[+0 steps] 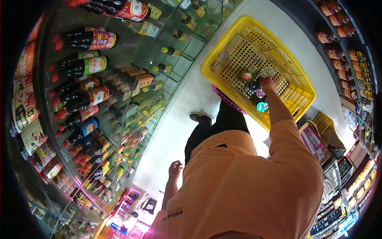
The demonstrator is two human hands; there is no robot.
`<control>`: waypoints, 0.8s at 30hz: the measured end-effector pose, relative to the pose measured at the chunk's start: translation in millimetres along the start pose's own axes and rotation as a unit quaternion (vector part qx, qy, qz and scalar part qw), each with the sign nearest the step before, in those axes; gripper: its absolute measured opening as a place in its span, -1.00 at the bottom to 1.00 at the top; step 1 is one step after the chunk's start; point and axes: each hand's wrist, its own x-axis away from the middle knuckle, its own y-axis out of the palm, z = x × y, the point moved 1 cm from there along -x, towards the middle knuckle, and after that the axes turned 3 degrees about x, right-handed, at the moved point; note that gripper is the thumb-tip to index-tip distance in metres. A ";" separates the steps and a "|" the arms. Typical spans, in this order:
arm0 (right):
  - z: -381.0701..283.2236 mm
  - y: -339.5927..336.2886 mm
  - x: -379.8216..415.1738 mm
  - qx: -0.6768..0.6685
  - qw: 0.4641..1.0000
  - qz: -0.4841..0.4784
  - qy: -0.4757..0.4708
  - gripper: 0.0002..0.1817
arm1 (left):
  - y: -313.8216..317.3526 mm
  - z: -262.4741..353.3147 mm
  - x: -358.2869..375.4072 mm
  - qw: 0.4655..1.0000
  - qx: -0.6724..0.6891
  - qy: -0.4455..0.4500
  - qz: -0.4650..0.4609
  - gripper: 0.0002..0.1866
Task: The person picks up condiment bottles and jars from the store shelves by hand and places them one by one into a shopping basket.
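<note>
My right hand (269, 86) reaches down into a yellow plastic basket (296, 65). Its fingers are closed round the top of a bottle, mostly hidden beneath them, with a bit of red at the fingertips. Close by in the basket stand several capped bottles or jars: one with a red and green top (247, 76), a dark one (254, 86), one with a pink top (260, 93) and one with a teal cap (261, 106). My left hand (175, 169) hangs beside my body, fingers loosely bent and apart, holding nothing.
Glass shelves on the left hold several rows of dark sauce bottles (93, 65). Shelves on the right carry more bottles (340, 65). Boxes (314, 139) stand near the basket's right side. A pink basket edge (229, 99) shows below the yellow one. Another person (139, 203) is far off.
</note>
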 end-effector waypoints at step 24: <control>-229.2 -264.7 264.1 -0.245 0.614 -0.406 -0.631 -0.23 | 74.6 419.3 32.4 0.788 0.255 0.200 -0.524 0.03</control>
